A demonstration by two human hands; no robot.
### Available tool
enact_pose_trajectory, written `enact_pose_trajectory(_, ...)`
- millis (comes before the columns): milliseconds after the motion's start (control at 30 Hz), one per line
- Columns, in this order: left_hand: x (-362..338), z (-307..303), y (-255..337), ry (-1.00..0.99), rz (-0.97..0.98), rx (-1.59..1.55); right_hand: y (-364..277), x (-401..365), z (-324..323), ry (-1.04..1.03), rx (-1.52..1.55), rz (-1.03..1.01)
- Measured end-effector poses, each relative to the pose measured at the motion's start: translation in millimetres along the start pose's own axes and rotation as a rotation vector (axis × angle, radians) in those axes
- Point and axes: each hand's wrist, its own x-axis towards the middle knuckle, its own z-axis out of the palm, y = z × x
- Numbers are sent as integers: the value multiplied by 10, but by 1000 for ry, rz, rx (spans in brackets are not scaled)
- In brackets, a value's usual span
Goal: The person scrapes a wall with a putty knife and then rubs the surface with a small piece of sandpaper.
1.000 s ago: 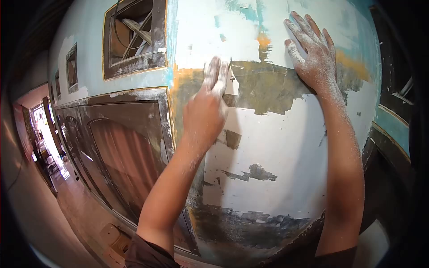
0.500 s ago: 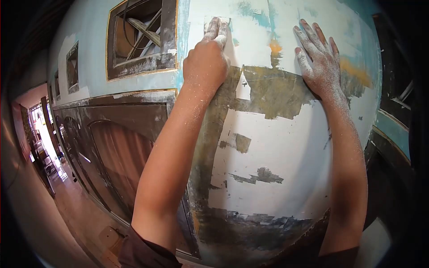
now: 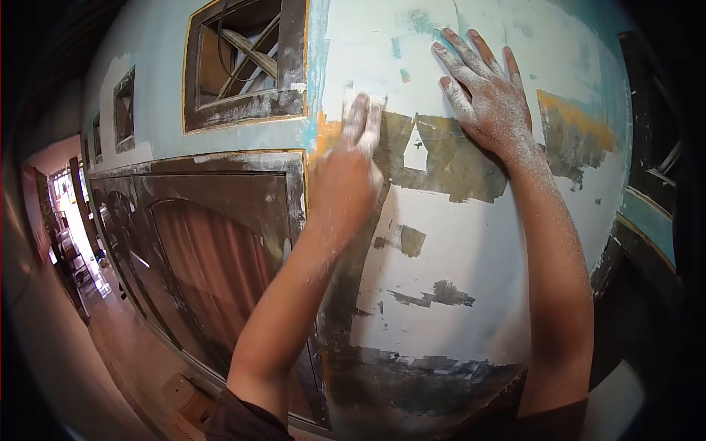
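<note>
Two fingers of my left hand [image 3: 346, 176] press a small pale square of sandpaper [image 3: 376, 101] flat against the patchy wall [image 3: 441, 323], near its left corner. The hand is a little blurred and white dust coats its fingers. Higher up and to the right, my right hand [image 3: 489, 99] lies on the white-coated part of the wall with its fingers spread, holding nothing. Dust covers that hand and its forearm. Between the two hands, a bare olive-brown band [image 3: 456, 158] crosses the white filler.
A dark-framed opening [image 3: 246, 59] with crossed wooden pieces is left of the corner. Below it, a brown door panel [image 3: 220, 242] has a reddish curtain behind it. A floor passage [image 3: 110, 331] runs off at the left. A dark frame [image 3: 654, 125] borders the right side.
My left hand has slid down the wall with the sandpaper. My right hand has shifted left and slightly up, still flat on the wall. The view has turned slightly.
</note>
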Motion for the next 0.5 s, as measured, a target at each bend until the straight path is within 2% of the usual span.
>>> enact_pose_trajectory(33, 158, 4, -26, 1, 5, 4, 7, -2, 3, 3, 1, 8)
enact_pose_trajectory(100, 500, -3, -86, 201, 145, 86, 7, -19, -6, 11, 15, 8)
enact_pose_trajectory(300, 1365, -364, -4, 110, 19, 169, 0, -7, -38, 21, 46, 17)
enact_pose_trajectory(500, 1549, -426, -114, 130, 20, 161, 5, -8, -44, 18, 64, 21)
